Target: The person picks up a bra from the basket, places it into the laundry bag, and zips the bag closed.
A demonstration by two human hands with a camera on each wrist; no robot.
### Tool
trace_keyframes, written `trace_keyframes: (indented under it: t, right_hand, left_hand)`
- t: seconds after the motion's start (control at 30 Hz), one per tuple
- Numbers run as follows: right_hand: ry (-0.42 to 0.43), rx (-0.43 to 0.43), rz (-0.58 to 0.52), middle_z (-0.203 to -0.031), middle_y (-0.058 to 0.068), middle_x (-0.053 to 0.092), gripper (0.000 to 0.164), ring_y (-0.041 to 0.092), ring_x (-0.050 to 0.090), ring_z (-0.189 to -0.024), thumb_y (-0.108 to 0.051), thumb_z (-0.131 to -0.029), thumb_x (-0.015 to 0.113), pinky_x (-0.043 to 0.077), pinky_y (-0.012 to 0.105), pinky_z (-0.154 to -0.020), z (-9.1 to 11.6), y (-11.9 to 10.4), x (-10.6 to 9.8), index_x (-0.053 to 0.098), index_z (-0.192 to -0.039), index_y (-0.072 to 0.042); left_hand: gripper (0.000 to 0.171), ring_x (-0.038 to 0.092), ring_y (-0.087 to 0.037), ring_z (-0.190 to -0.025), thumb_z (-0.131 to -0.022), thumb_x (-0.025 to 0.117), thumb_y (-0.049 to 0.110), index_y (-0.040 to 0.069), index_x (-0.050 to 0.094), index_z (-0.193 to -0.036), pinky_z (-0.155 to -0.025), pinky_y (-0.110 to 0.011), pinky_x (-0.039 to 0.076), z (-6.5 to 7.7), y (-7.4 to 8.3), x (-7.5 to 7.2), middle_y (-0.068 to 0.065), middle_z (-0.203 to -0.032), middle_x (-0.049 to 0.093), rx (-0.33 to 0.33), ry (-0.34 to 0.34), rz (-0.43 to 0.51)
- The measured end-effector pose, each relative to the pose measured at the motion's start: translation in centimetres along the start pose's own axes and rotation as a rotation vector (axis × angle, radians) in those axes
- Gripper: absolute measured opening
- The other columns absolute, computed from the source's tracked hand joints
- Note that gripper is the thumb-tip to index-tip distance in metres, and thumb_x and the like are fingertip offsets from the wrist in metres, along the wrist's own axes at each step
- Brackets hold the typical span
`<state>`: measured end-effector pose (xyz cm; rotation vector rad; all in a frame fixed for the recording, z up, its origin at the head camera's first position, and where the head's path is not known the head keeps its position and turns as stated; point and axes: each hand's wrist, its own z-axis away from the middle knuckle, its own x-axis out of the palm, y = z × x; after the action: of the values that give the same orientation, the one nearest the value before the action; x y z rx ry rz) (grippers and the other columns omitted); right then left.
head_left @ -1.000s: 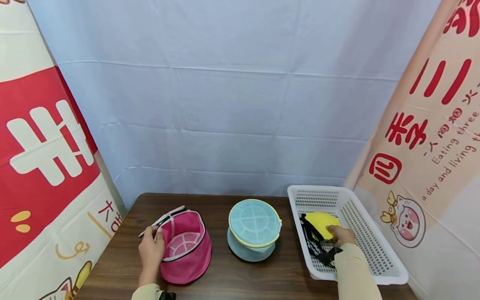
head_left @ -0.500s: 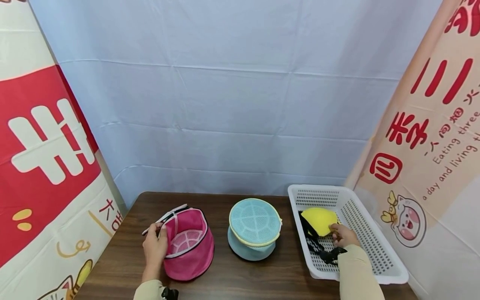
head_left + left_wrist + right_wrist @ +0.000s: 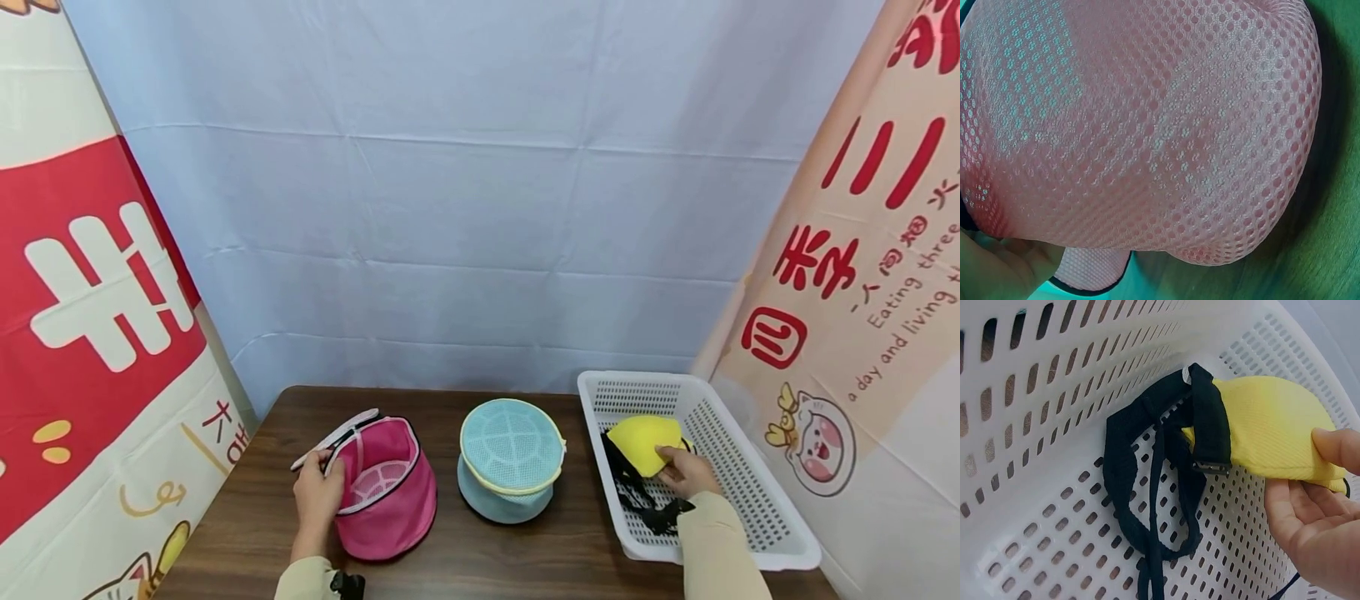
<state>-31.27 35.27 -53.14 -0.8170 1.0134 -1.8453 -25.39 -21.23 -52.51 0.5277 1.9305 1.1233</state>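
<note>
My left hand (image 3: pixel 318 498) pinches the rim of a pink mesh laundry bag (image 3: pixel 390 527), whose zipped lid is folded back and whose mouth gapes open. In the left wrist view the bag's pale pink mesh (image 3: pixel 1197 137) fills most of the picture, with part of my hand (image 3: pixel 1010 265) at its lower left edge. My right hand (image 3: pixel 686 473) holds a yellow bra (image 3: pixel 645 442) with black straps between thumb and fingers. The right wrist view shows the thumb on top of the yellow cup (image 3: pixel 1272 425) and the fingers beneath. Its black straps (image 3: pixel 1122 481) trail onto the basket floor.
Around the bra stands a white perforated plastic basket (image 3: pixel 772 500) on the right of the brown wooden table (image 3: pixel 465 558). Between the basket and the pink bag sits a blue mesh laundry bag (image 3: pixel 513 446) with yellow trim. A pale blue curtain (image 3: pixel 465 208) hangs behind the table.
My right hand has shifted its hold to the near right edge of the yellow bra, which has turned slightly. My left hand and the pink laundry bag have moved a little to the right.
</note>
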Motion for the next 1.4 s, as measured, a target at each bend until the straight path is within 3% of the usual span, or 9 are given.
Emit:
trace_keyframes:
  t: [0.17,0.37,0.6,0.8,1.1,1.4]
  right_hand:
    - [0.013,-0.039,0.090,-0.075,0.008,0.056,0.025,0.015,0.057,-0.065,-0.008,-0.088,0.060,0.052,0.029,-0.063,0.5,-0.1,0.1,0.049,-0.106,0.007]
    - [-0.028,-0.155,0.169,-0.072,0.004,0.056,0.028,0.011,0.048,-0.054,-0.008,-0.089,0.058,0.043,0.027,-0.050,1.5,-1.1,0.2,0.047,-0.112,0.005]
    - [-0.038,-0.197,0.248,-0.077,0.003,0.056,0.047,0.011,0.051,-0.057,-0.011,-0.090,0.058,0.045,0.028,-0.054,2.0,-1.9,0.4,0.040,-0.128,0.010]
    - [-0.071,-0.249,0.332,-0.100,0.012,0.054,0.061,0.009,0.057,-0.071,-0.015,-0.092,0.057,0.050,0.030,-0.064,2.8,-2.0,0.5,0.029,-0.137,0.013]
    - [-0.085,-0.290,0.342,-0.110,0.016,0.050,0.058,0.005,0.058,-0.075,-0.018,-0.092,0.057,0.050,0.029,-0.068,4.2,-2.9,1.2,0.032,-0.135,0.011]
    - [-0.045,-0.357,0.358,-0.100,0.009,0.052,0.047,0.007,0.056,-0.074,-0.018,-0.092,0.058,0.049,0.028,-0.065,5.6,-4.0,1.9,0.041,-0.126,0.009]
  left_hand:
    - [0.017,0.053,-0.050,-0.095,-0.086,0.056,0.007,-0.001,0.059,-0.100,-0.077,-0.055,0.039,0.0,-0.3,0.2,-0.026,-0.101,0.061,0.021,0.019,-0.019]
    - [0.016,0.055,-0.048,-0.093,-0.085,0.058,0.008,0.001,0.062,-0.099,-0.077,-0.054,0.040,0.1,-0.1,0.4,-0.024,-0.099,0.062,0.061,0.023,-0.030]
    - [0.016,0.055,-0.047,-0.091,-0.085,0.059,0.008,0.001,0.062,-0.099,-0.075,-0.053,0.040,0.1,0.3,0.5,-0.023,-0.097,0.063,0.057,0.023,-0.023]
    - [0.016,0.055,-0.047,-0.091,-0.085,0.059,0.007,0.000,0.062,-0.099,-0.076,-0.054,0.040,0.3,0.3,0.6,-0.024,-0.097,0.063,0.071,0.023,-0.024]
    - [0.015,0.056,-0.047,-0.090,-0.085,0.061,0.009,0.001,0.062,-0.097,-0.074,-0.053,0.039,0.3,0.1,0.8,-0.023,-0.095,0.063,0.067,0.050,-0.029]
    - [0.013,0.056,-0.047,-0.087,-0.084,0.061,0.009,0.001,0.063,-0.095,-0.072,-0.053,0.040,0.3,0.1,0.8,-0.022,-0.092,0.063,0.080,0.068,-0.029]
